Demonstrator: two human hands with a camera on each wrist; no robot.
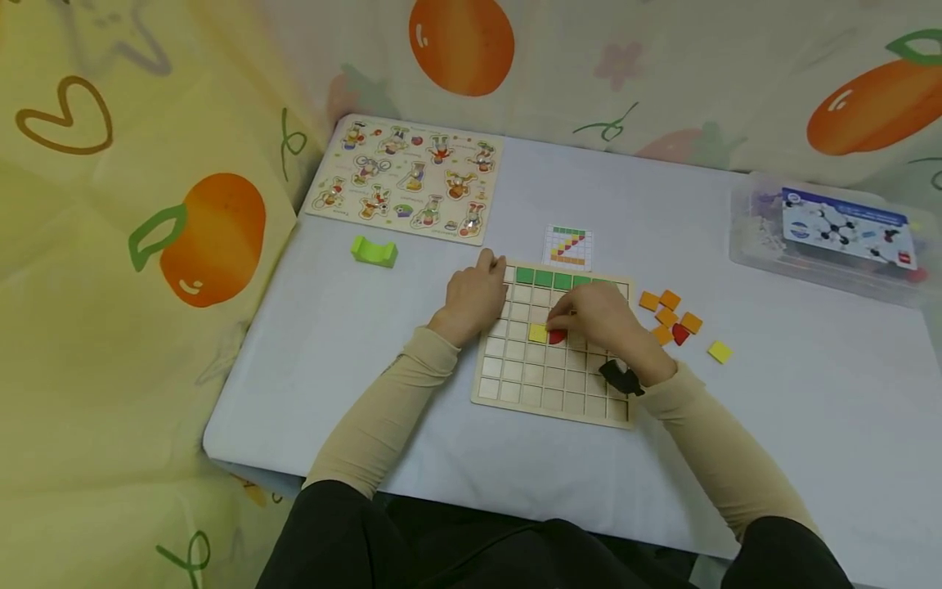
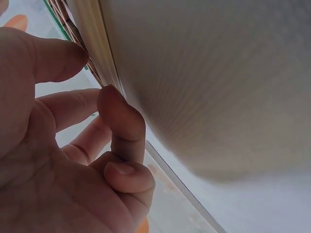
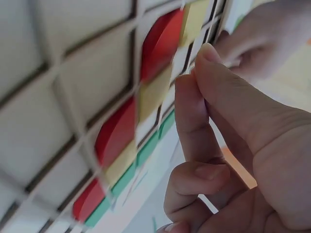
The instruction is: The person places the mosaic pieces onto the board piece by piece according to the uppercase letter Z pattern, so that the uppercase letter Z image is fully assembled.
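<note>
A wooden grid board [image 1: 552,411] lies on the table with a row of green tiles [image 1: 543,279] along its far side. My left hand [image 1: 474,294] holds the board's left edge near the far corner, thumb and index finger at the rim. Over the middle of the grid is my right hand [image 1: 592,311], its thumb and index tips together with nothing visible between them. Close to those fingertips a yellow tile [image 1: 538,333] and a red rounded tile [image 1: 557,336] sit in neighbouring cells. More red tiles [image 3: 116,128] and yellow tiles step diagonally toward the green row in the right wrist view.
A pattern card [image 1: 568,245] lies beyond the board. Loose orange tiles [image 1: 668,299], a red piece [image 1: 680,334] and a yellow tile [image 1: 719,352] are to the right. Farther off are a picture puzzle [image 1: 405,176], a green block [image 1: 374,252] and a clear plastic box [image 1: 817,266].
</note>
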